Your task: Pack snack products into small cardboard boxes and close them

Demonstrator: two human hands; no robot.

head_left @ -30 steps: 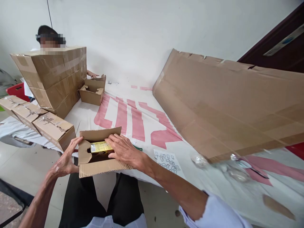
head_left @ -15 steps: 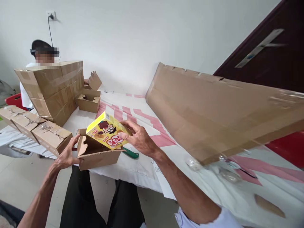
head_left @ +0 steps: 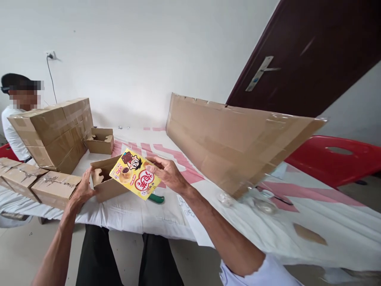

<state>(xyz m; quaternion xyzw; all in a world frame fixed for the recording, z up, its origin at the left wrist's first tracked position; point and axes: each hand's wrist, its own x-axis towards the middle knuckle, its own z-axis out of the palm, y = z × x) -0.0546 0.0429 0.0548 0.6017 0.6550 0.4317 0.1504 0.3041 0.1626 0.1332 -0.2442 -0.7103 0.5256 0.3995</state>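
Note:
My right hand (head_left: 166,174) grips a flat yellow snack box (head_left: 134,173) with a cartoon face and red characters, lifted and tilted above the table. My left hand (head_left: 82,191) holds the left side of a small open cardboard box (head_left: 104,187) that sits near the table's front edge, its flap up. A green-handled tool (head_left: 156,198) lies on the white cloth just right of that box, partly hidden behind the snack box.
A large flat cardboard sheet (head_left: 229,139) leans across the table at right. Stacked taped cartons (head_left: 53,129) and sealed small boxes (head_left: 44,184) stand at left, with another open box (head_left: 100,141) behind. Another person (head_left: 13,119) sits beyond the cartons. A red chair (head_left: 336,157) and dark door (head_left: 297,51) are right.
My right hand has taken the yellow snack box out of the small cardboard box and raised it. My view has swung to the right. My left hand stays on the box.

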